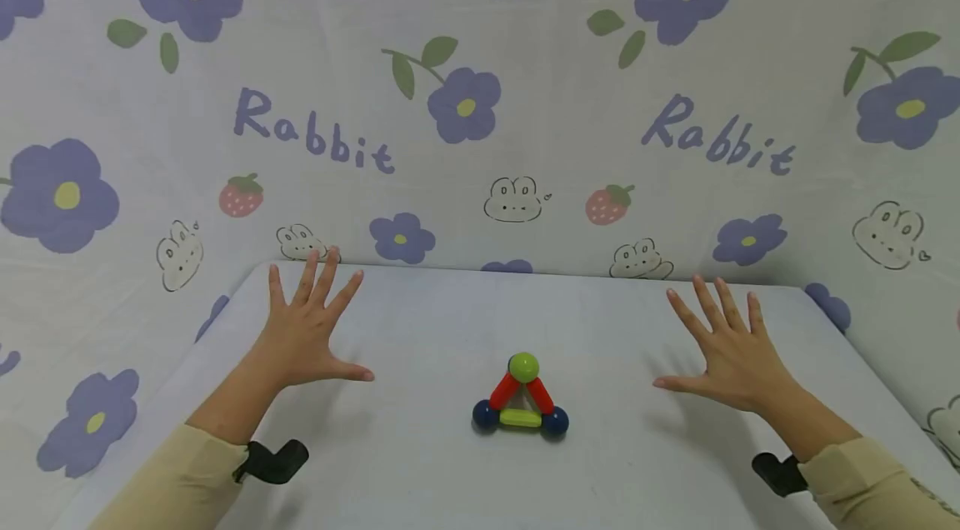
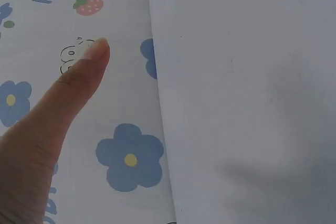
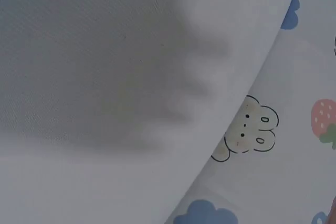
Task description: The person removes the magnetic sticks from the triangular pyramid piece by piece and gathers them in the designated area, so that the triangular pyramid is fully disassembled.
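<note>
A small triangle of magnetic rods and balls lies mid-table in the head view. Its green ball is at the far corner, with a dark blue ball and another dark blue ball nearer. Two red rods and a yellow-green rod join them. Held over the table to the left, my left hand has its fingers spread and holds nothing. My right hand is likewise spread on the other side, apart from the triangle. The left wrist view shows an extended thumb.
The white table ends at a patterned cloth with flowers and rabbits, which hangs behind it and at both sides. Each wrist wears a black strap-on device, one at the left cuff and one at the right cuff. Hand shadows fall on the tabletop.
</note>
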A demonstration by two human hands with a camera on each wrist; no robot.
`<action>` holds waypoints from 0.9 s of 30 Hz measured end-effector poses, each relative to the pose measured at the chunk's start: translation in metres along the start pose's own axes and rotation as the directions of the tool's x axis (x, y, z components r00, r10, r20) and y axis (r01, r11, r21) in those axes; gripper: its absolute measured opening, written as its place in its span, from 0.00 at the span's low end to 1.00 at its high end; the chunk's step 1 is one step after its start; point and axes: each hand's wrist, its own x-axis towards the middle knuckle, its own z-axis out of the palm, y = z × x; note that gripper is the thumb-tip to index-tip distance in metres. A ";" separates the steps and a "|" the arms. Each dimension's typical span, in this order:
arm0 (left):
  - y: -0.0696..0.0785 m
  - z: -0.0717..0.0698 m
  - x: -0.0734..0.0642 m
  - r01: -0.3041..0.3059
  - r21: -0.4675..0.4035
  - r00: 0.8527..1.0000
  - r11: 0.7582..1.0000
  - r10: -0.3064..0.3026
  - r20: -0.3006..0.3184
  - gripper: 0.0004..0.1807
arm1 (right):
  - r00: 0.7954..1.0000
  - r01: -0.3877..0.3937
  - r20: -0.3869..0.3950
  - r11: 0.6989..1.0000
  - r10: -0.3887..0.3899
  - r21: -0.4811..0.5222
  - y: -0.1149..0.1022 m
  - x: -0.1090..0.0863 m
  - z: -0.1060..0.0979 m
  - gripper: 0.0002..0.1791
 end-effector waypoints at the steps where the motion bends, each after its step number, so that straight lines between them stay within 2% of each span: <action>1: 0.001 0.000 0.000 -0.005 -0.009 1.000 1.000 0.005 -0.006 0.70 | 1.000 -0.006 0.008 1.000 0.006 0.013 -0.001 0.000 0.000 0.63; 5: 0.009 -0.003 0.006 -0.032 -0.098 0.998 0.995 0.028 -0.048 0.66 | 0.999 -0.041 0.036 0.997 0.039 0.063 -0.010 0.003 -0.002 0.58; 8: 0.019 -0.007 0.012 -0.081 -0.192 0.993 0.978 0.063 -0.100 0.60 | 0.995 -0.077 0.077 0.991 0.069 0.110 -0.024 0.009 -0.007 0.54; 13: 0.047 -0.006 0.016 -0.166 -0.377 0.981 0.911 0.114 -0.156 0.41 | 0.991 -0.115 0.098 0.959 0.093 0.259 -0.060 0.020 -0.012 0.46; 16: 0.069 0.001 0.017 -0.173 -0.501 0.983 0.848 0.116 -0.144 0.34 | 0.989 -0.137 0.099 0.908 0.106 0.396 -0.080 0.024 -0.012 0.40; 20: 0.098 0.011 0.020 -0.173 -0.618 0.985 0.767 0.127 -0.118 0.30 | 0.984 -0.175 0.121 0.797 0.129 0.578 -0.105 0.028 -0.007 0.34; 23: 0.118 0.017 0.024 -0.180 -0.675 0.983 0.715 0.142 -0.113 0.28 | 0.985 -0.168 0.146 0.726 0.094 0.667 -0.119 0.031 -0.004 0.30; 27: 0.139 0.020 0.028 -0.170 -0.737 0.985 0.654 0.134 -0.109 0.27 | 0.983 -0.144 0.184 0.652 0.007 0.745 -0.129 0.033 0.003 0.25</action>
